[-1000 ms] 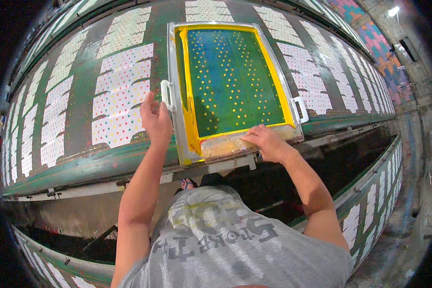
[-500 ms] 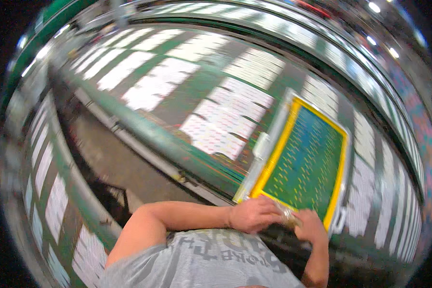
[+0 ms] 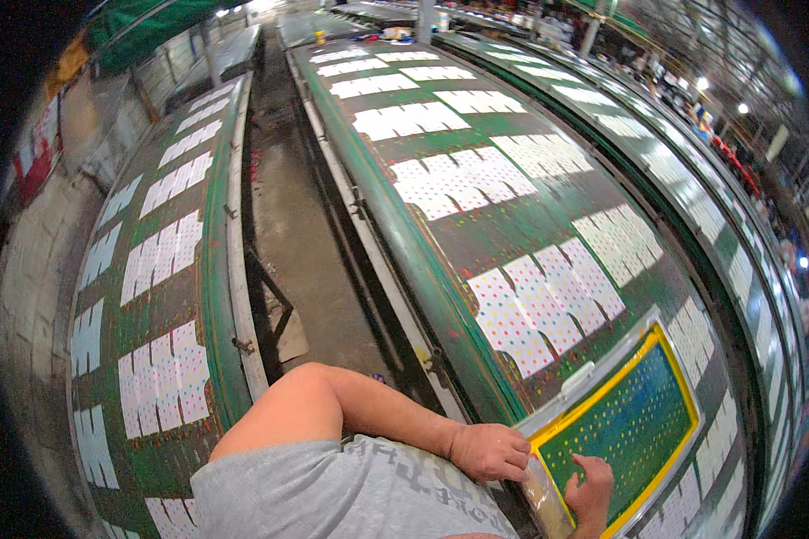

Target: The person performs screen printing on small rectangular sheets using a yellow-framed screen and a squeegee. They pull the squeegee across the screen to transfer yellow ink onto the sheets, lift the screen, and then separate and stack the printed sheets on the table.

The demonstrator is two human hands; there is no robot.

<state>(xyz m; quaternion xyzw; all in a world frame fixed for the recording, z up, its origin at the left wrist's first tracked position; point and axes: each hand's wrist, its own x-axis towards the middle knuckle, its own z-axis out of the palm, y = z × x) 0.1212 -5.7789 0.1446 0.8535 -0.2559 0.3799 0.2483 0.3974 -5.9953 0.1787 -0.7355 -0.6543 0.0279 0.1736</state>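
Left hand (image 3: 493, 452) curled at the near end of the screen (image 3: 636, 415) (any grip unclear), right hand (image 3: 591, 485) half-open over it.

Over the feed I saw a mottled grey T-shirt (image 3: 342, 499) at the near side, with darker lettering (image 3: 418, 474) and a short left sleeve (image 3: 252, 481). The left hand (image 3: 493, 452) and right hand (image 3: 591, 490) were bare.

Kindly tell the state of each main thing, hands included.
Green table: speckled with colour
Framed screen: lying on the table, yellow-bordered
Dotted white pieces: flat, in rows
Left hand: fingers curled, at the screen's near edge
Right hand: thumb and forefinger apart, over the screen
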